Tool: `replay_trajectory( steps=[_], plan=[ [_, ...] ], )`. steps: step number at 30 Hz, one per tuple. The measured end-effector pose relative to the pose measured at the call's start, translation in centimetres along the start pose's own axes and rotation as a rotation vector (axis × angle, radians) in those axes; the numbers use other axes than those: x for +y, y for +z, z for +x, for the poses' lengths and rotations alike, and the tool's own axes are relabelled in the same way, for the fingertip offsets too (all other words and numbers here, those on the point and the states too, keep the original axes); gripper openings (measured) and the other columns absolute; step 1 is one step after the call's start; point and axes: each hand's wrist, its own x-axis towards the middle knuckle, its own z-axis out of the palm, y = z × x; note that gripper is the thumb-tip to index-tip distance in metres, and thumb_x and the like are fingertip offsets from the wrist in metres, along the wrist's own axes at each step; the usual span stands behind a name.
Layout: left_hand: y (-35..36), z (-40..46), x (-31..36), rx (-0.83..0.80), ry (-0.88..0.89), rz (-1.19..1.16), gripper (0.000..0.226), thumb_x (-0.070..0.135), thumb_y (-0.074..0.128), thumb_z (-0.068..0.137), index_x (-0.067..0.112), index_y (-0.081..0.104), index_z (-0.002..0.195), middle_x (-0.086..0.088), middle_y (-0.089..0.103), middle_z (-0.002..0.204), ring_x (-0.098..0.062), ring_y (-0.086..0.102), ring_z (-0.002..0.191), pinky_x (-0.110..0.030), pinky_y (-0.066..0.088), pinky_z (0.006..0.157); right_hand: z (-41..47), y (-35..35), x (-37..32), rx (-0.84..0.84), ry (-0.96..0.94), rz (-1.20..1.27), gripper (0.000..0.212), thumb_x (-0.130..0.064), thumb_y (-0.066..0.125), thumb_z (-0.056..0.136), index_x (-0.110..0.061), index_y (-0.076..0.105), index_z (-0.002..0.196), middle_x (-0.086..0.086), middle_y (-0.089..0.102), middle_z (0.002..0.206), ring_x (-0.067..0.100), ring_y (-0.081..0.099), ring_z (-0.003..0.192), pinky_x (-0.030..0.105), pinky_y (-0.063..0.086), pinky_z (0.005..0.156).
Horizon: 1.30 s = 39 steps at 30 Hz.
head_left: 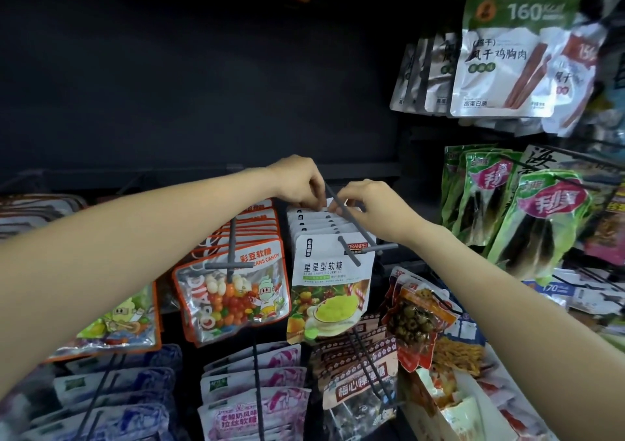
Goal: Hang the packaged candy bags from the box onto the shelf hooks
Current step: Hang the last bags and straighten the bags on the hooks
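Both hands are working at the rear of the grey shelf hook (345, 217) that is carrying the row of star-gummy bags (329, 292). The left hand (299, 182) is reaching in from the hook's left, its fingertips pinching the top edge of the rearmost white bag (325, 204) on that hook. The right hand (365, 209) is coming in from the hook's right, its curled fingers pinching the same bag's top edge just beside the hook rod. Left of this hook, jelly-bean candy bags (233, 292) are hanging on a neighbouring hook. Right of it, green packets (541, 224) are hanging, and a cardboard box (449, 407) is sitting below.
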Motion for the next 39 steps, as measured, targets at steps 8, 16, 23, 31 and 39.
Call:
replay_trajectory(
  steps=[8, 16, 23, 31, 39],
  plan=[
    [0.3, -0.3, -0.3, 0.082, 0.041, 0.046, 0.009, 0.021, 0.072, 0.079, 0.029, 0.074, 0.083, 0.019, 0.063, 0.073, -0.006, 0.061, 0.081, -0.024, 0.049, 0.073, 1.6, 0.0, -0.1, -0.029, 0.157, 0.215, 0.008, -0.027, 0.077, 0.079, -0.02, 0.076, 0.082, 0.001, 0.073, 0.09, 0.003, 0.056, 0.075, 0.009, 0.04, 0.062],
    [-1.0, -0.2, -1.4, 0.217, 0.027, 0.019, 0.011, 0.023, 0.068, 0.085, 0.022, 0.075, 0.094, 0.013, 0.066, 0.084, -0.004, 0.062, 0.085, -0.021, 0.048, 0.077, 1.9, -0.7, 0.5, 0.059, 0.18, 0.218, 0.008, -0.023, 0.069, 0.086, -0.018, 0.076, 0.089, -0.015, 0.064, 0.077, -0.01, 0.052, 0.064, 0.002, 0.036, 0.061],
    [-0.7, 0.8, -1.6, -0.002, -0.023, 0.246, 0.015, 0.035, 0.07, 0.083, 0.029, 0.071, 0.097, 0.015, 0.064, 0.089, -0.007, 0.059, 0.09, -0.028, 0.05, 0.082, 4.4, 0.8, 2.2, -0.001, 0.287, 0.148, 0.014, -0.018, 0.07, 0.085, -0.022, 0.075, 0.098, -0.008, 0.066, 0.094, 0.007, 0.058, 0.091, 0.024, 0.047, 0.086],
    [0.1, 0.7, -1.2, 0.087, 0.023, 0.218, 0.009, 0.025, 0.07, 0.085, 0.026, 0.072, 0.094, 0.017, 0.057, 0.077, -0.007, 0.058, 0.085, -0.022, 0.044, 0.072, 3.8, 1.1, 2.2, -0.053, 0.335, 0.228, 0.012, -0.015, 0.069, 0.086, -0.018, 0.077, 0.095, -0.006, 0.068, 0.085, 0.004, 0.059, 0.089, 0.013, 0.04, 0.077],
    [0.3, -0.4, -0.2, 0.069, -0.07, 0.166, 0.026, 0.028, 0.049, 0.097, 0.022, 0.069, 0.112, 0.003, 0.064, 0.119, -0.018, 0.057, 0.109, -0.03, 0.045, 0.088, 0.7, 0.1, 0.8, 0.14, 0.449, 0.639, 0.033, -0.025, 0.044, 0.1, -0.019, 0.059, 0.129, -0.007, 0.057, 0.133, 0.006, 0.048, 0.124, 0.023, 0.036, 0.104]
  ],
)
